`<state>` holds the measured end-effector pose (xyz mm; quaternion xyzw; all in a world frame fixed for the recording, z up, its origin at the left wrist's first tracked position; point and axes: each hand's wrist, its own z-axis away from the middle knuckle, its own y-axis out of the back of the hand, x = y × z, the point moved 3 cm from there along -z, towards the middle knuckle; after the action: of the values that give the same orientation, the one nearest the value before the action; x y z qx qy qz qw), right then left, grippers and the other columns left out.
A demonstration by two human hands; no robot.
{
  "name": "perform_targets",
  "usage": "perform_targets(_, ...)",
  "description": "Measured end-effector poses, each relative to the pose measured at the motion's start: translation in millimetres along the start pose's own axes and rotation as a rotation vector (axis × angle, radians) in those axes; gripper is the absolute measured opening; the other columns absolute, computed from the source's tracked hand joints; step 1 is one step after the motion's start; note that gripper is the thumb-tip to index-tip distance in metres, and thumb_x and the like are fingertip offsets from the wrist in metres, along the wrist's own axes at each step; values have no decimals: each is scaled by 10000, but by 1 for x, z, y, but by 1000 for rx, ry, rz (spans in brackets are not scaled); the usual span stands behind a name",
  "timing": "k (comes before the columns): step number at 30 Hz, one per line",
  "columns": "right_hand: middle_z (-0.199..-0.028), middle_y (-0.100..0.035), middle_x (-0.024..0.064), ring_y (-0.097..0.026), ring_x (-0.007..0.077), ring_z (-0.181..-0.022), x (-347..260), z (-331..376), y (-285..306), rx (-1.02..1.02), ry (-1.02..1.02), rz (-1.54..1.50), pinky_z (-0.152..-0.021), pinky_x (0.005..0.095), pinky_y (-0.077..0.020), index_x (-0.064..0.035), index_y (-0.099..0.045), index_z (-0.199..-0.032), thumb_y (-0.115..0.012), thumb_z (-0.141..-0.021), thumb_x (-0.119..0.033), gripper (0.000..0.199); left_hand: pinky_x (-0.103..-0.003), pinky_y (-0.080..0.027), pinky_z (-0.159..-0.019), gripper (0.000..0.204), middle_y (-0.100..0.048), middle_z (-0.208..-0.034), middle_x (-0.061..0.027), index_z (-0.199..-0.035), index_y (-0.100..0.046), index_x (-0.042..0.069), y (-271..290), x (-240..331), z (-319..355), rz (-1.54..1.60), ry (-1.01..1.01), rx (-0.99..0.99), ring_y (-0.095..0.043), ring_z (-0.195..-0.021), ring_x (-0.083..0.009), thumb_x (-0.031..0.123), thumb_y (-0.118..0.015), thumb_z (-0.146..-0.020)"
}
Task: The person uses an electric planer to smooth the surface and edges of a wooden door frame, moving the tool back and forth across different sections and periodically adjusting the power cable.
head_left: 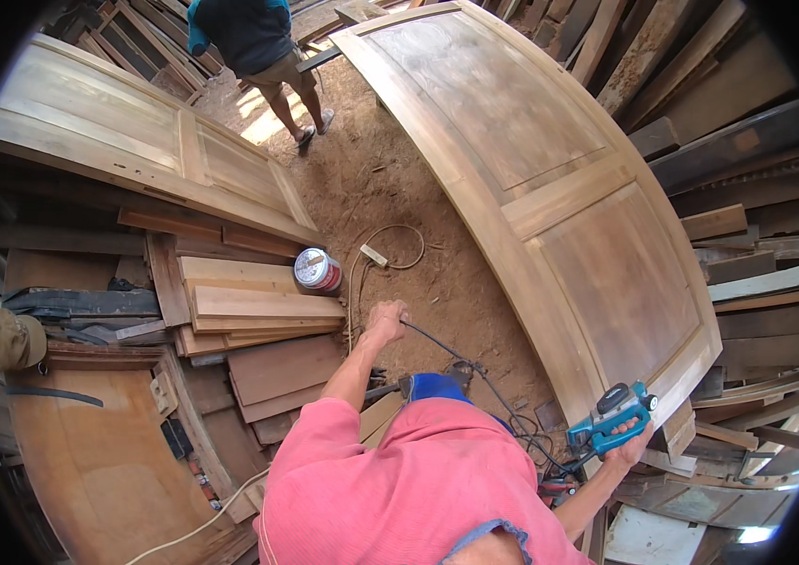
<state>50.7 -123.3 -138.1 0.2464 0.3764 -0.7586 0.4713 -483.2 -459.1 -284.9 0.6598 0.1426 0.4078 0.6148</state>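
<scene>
My right hand point(629, 448) is wrapped round the handle of a teal electric hand planer point(604, 420) at the near right end of a long panelled wooden door point(564, 202). From this view I cannot tell if the planer touches the wood. Its black power cord point(444, 348) loops across in front of my body. Out to the left, over the dirt floor, my left hand point(386, 320) is closed on that cord. A white extension socket point(374, 255) with a pale cable lies on the ground beyond this hand.
A second panelled door point(136, 141) lies at the left above stacked boards point(263, 303). A paint tin point(317, 271) stands at their end. Timber piles point(748, 231) crowd the right side. A person point(253, 47) in shorts stands at the far end.
</scene>
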Motion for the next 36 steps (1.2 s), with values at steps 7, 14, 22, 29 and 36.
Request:
perform_targets(7, -708, -508, -73, -525, 69, -586, -12, -4, 48, -119, 58, 31, -489, 246, -459, -159, -552, -915, -531, -1035, -582, 439, -437, -545, -621, 157, -640, -871, -118, -1018, -655, 108, -61, -60, 2, 985, 1023, 70, -673, -770, -330, 257, -604, -1014)
perform_targets(14, -725, -529, -53, -519, 72, -575, -17, -2, 52, -96, 22, 91, -480, 245, -455, -127, -601, -989, -504, -1065, -539, 430, -447, -649, -739, 253, -569, -1092, -143, -1269, -483, 1, -17, -133, -77, 2005, 836, 618, -612, -968, -320, 123, -511, -1049)
perform_targets(22, -718, -516, -51, -496, 75, -561, -42, -2, 55, -86, 29, 152, -465, 241, -435, -119, -589, -1011, -460, -1080, -542, 447, -223, -357, -376, 240, -651, -805, -73, -1094, -576, 56, 97, -121, -89, 2148, 1052, 596, -505, -503, -116, 262, -453, -1085)
perform_targets(29, -717, -519, -68, -525, 72, -579, -73, -39, 107, -166, 20, 196, -484, 250, -472, -148, -584, -972, -501, -1056, -571, 439, -217, -311, -412, 366, -548, -723, 51, -1388, -578, 50, 249, 117, -56, 2073, -277, 161, -407, -485, -62, 267, -521, -1099)
perform_targets(36, -729, -553, -42, -553, 92, -581, -69, -53, 128, -179, -23, 108, -489, 259, -479, -136, -586, -973, -515, -1056, -552, 430, -264, -259, -404, 301, -484, -611, 84, -808, -567, 225, -18, -9, 80, 1775, 1150, 297, -353, -442, -72, 313, -479, -1082)
